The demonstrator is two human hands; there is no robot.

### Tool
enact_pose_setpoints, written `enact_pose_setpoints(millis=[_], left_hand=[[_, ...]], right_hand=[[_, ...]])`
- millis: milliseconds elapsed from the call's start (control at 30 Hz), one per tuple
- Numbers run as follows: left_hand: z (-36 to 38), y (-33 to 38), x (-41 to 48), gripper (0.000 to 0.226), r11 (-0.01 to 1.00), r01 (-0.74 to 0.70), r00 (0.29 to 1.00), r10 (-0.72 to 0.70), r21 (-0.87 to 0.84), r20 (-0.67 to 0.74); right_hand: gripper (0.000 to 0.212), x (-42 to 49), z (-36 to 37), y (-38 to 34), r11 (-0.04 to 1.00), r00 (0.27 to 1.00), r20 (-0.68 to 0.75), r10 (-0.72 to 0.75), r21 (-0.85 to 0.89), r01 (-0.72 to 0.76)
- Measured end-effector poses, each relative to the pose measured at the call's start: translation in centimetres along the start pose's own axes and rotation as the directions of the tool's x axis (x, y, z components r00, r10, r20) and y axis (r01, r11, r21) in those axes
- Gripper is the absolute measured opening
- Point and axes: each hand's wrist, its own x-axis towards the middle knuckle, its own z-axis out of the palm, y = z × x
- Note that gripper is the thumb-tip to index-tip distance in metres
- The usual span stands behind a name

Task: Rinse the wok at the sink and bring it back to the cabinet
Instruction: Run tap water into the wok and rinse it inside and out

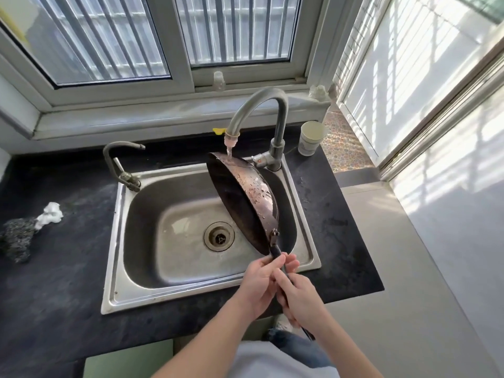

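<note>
A dark wok (240,197) is tipped on its edge over the steel sink (152,285), its rim up under the tall faucet (261,110). Water runs from the pink spout tip onto the wok's wet outer side. Both hands hold the wok's long black handle at the sink's front right corner. My left hand (259,282) grips the handle nearer the wok. My right hand (300,296) grips it just behind. The drain (219,236) lies below the wok.
A second, smaller faucet (120,165) stands at the sink's back left. A paper cup (311,137) sits on the black counter at the back right. A steel scourer (16,238) and a crumpled white tissue (50,215) lie at the left. Windows rise behind the sink.
</note>
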Motion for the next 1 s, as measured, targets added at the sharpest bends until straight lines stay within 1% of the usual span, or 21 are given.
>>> enact_pose_setpoints(millis=[100,267,400,600,733,833,933,1000], left_hand=[[0.4,0.3,0.6,0.030,1.000,-0.001,1.000,0.001,-0.012,-0.001],[0.6,0.4,1.3,0.031,0.999,-0.004,1.000,0.004,-0.033,0.010],[0.4,0.6,1.1,0.028,0.999,-0.033,0.999,0.033,-0.020,0.010],[0.1,1.4,1.1,0.025,0.996,-0.086,0.996,0.086,-0.030,0.009],[0.0,1.7,1.2,0.023,0.994,-0.108,0.994,0.108,0.007,-0.003],[0.2,1.6,1.6,0.026,0.995,-0.093,0.996,0.094,0.031,-0.008],[0.6,1.3,2.1,0.028,0.998,-0.065,0.998,0.065,0.012,0.004],[0.9,1.0,2.3,0.028,0.999,-0.051,0.999,0.051,-0.010,0.019]], right_hand=[[0.050,0.4,-0.5,-0.6,1.000,1.000,-0.016,0.001,-0.017,-0.001],[0.039,0.7,-1.3,-1.0,0.999,1.000,-0.014,-0.006,-0.045,0.006],[0.037,0.8,-1.5,-1.4,1.000,0.999,0.040,-0.023,-0.019,0.024],[0.043,1.3,-1.4,-1.9,0.997,0.992,0.105,-0.068,-0.016,0.070],[0.040,1.8,-1.7,-2.0,0.994,0.986,0.134,-0.103,-0.030,0.108],[0.039,2.2,-2.0,-1.5,0.991,0.985,0.126,-0.116,-0.049,0.123],[0.037,2.6,-2.6,-0.7,0.989,0.989,0.096,-0.114,-0.082,0.122],[0.033,2.8,-3.0,0.0,0.979,0.988,0.067,-0.140,-0.139,0.148]])
